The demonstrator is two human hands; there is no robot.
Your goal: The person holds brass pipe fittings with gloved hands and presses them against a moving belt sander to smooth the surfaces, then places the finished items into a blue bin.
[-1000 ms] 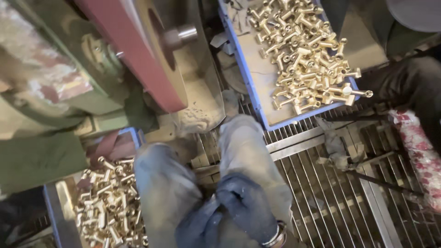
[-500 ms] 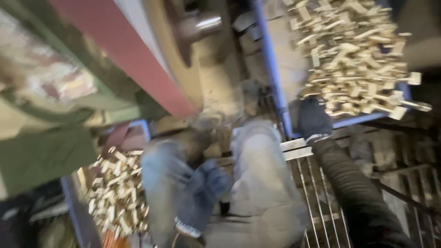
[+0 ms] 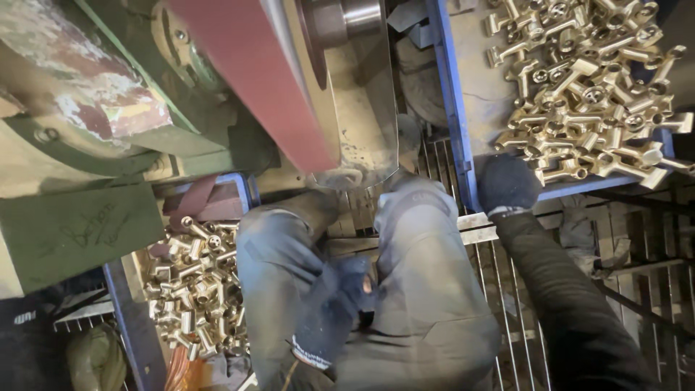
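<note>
Nearest the camera, the left hand [image 3: 334, 308], in a dark blue glove, rests between the person's knees on the grey trousers [image 3: 427, 289], fingers loosely curled; it seems to hold nothing, though blur keeps me from telling for sure. Just beside the left knee, lower left, a blue-edged bin [image 3: 127, 318] holds a heap of brass T-shaped fittings [image 3: 192, 286], near that hand but not touching it. Further out, the right hand [image 3: 507, 182], also dark-gloved, reaches to the near edge of a blue tray [image 3: 452, 108], at the foot of a larger pile of brass T-fittings [image 3: 590, 87]; the glove looks bunched, and whether it grips a fitting cannot be told. Beyond the knees rises the red sanding belt [image 3: 253, 80] of a green grinding machine [image 3: 79, 108], over a metal floor grate [image 3: 507, 289].
</note>
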